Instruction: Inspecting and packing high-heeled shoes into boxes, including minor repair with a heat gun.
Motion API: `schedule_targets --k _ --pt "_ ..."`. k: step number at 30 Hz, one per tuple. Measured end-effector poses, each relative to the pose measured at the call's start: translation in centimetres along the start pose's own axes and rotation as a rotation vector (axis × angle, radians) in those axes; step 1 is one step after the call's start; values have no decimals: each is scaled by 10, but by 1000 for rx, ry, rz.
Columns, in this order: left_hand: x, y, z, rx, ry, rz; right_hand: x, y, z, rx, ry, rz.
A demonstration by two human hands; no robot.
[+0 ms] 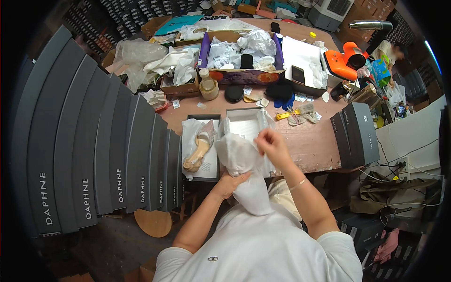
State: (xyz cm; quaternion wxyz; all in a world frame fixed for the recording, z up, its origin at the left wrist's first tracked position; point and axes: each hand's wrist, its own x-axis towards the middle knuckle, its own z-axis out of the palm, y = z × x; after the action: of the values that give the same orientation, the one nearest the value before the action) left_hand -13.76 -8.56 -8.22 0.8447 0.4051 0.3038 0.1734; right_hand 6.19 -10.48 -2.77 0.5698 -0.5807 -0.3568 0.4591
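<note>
Wrapped bundle: a white, translucent soft-wrapped bundle (pixel 240 157), shape inside hidden, in the lower centre of the frame, held in front of the white shirt (pixel 263 244).
Bundle's long axis: mostly up and down the frame, leaning a little; the wide, loose end points up, the narrower end down and slightly right.
Left hand: the left hand (pixel 229 184) comes from the lower left, fingers closed around the bundle's middle, thumb across it.
Right hand: the right hand (pixel 273 146) is raised beside the bundle's upper right edge, fingers curled inward, fingertips near the wrap; whether they pinch it, I cannot tell.
Behind the bundle: an open, white-lined rectangular box (pixel 244 126), partly covered by the bundle and right hand.
Left of it: a beige heeled shoe (pixel 199 151) on white paper in a shallow dark grey box (pixel 213 170).
Frame's left side: large stacked dark grey boxes (pixel 112 150).
Right of centre: a yellow-handled brush (pixel 287 114) on the pinkish tabletop (pixel 314 148).
Upper centre: a purple-edged cardboard box (pixel 225 76) filled with crumpled white paper.
</note>
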Motion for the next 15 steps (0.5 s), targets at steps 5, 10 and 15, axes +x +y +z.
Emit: schedule_targets --k 5,10,15 --pt "12 7 7 -346 174 63 2 -37 9 -3 49 -22" --pt "26 32 -18 -354 341 160 -70 -11 -18 16 -139 359" --pt "14 12 27 -392 203 391 -72 13 9 297 -113 367"
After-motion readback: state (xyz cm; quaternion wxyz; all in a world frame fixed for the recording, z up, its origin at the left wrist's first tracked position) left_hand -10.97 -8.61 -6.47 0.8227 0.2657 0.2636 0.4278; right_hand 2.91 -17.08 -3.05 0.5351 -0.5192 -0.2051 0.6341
